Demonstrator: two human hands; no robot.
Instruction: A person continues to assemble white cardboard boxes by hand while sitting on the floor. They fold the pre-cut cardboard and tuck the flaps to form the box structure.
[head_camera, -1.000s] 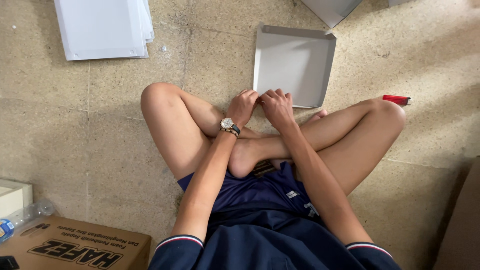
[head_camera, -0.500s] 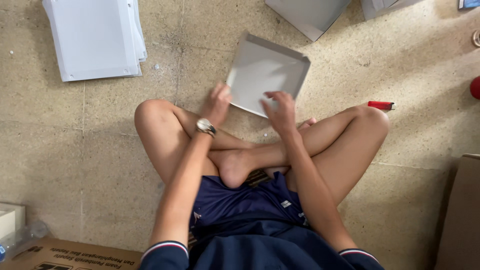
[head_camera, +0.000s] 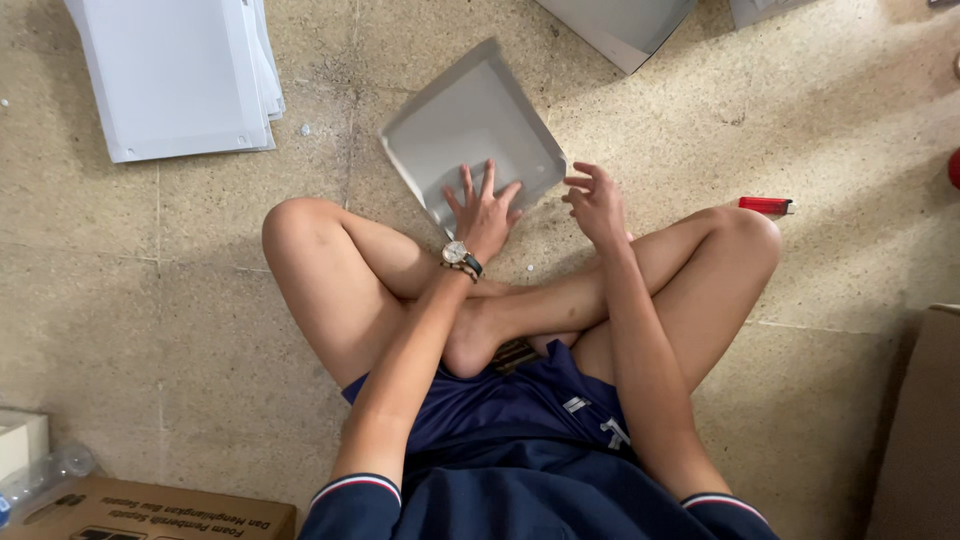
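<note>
Left hand (head_camera: 483, 210) flat, fingers spread, on grey tray (head_camera: 450, 120); right hand (head_camera: 597, 203) (seemingly empty) half-curled.

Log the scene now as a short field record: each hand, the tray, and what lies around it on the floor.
left hand: flat, fingers spread, pressing inside the grey tray, watch on the wrist
right hand: fingers curled, beside the tray's right corner; contact cannot be told
grey tray: shallow, square, on the floor, turned corner-on to the person
white sheets: stacked on the floor, upper left
red lighter: on the floor by the right knee
cardboard box: lower left edge
posture: seated cross-legged on the floor
</note>
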